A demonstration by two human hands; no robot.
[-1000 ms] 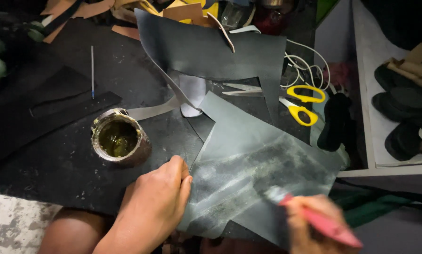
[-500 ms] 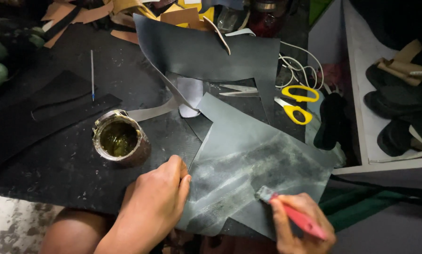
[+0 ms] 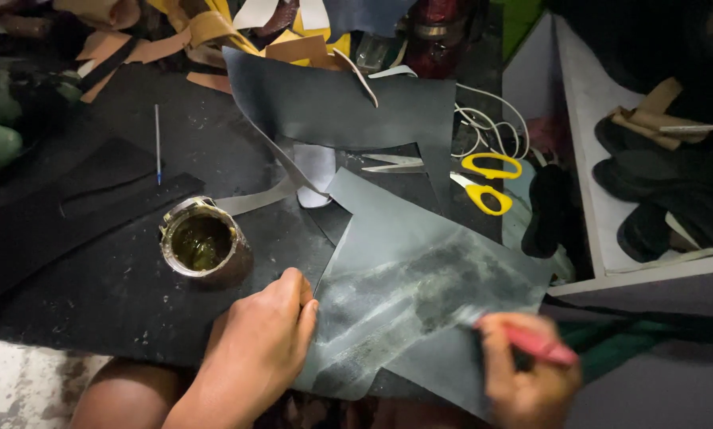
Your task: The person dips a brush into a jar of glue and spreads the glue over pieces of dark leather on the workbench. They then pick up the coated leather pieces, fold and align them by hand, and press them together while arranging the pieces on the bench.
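Biggest thing: the black mat (image 3: 118, 294) covering the work surface, same spot as before. On it, your grey leather sheet (image 3: 420, 294) lies flat, front centre, glossy wet streaks across its middle; it hasn't shifted since half a second ago. A second, larger dark leather piece (image 3: 333, 103) sits behind it, edge curling up. White shelf (image 3: 587, 159) to the right with dark shoe parts (image 3: 651, 183) on it. Yellow-handled scissors (image 3: 484, 179) lie between the two leather pieces, near the white cord (image 3: 492, 127). Open metal tin (image 3: 201, 242) of yellowish glue stands left of the sheet, apart from it, unmoved.

Change: your right hand (image 3: 527, 381) has slid slightly right and down versus the earlier frame; the brush tip now sits at the sheet's right-centre, blurred by motion. Left hand unchanged.

Pose: your left hand (image 3: 261, 342) rests palm-down, fingers curled loosely, pressing the sheet's left edge onto the mat, holding nothing. Your right hand is closed round a red-handled brush (image 3: 531, 342), knuckles up, handle angled toward lower right, bristles touching the sheet. Thin blue pen (image 3: 158, 143) lies far left on the mat.
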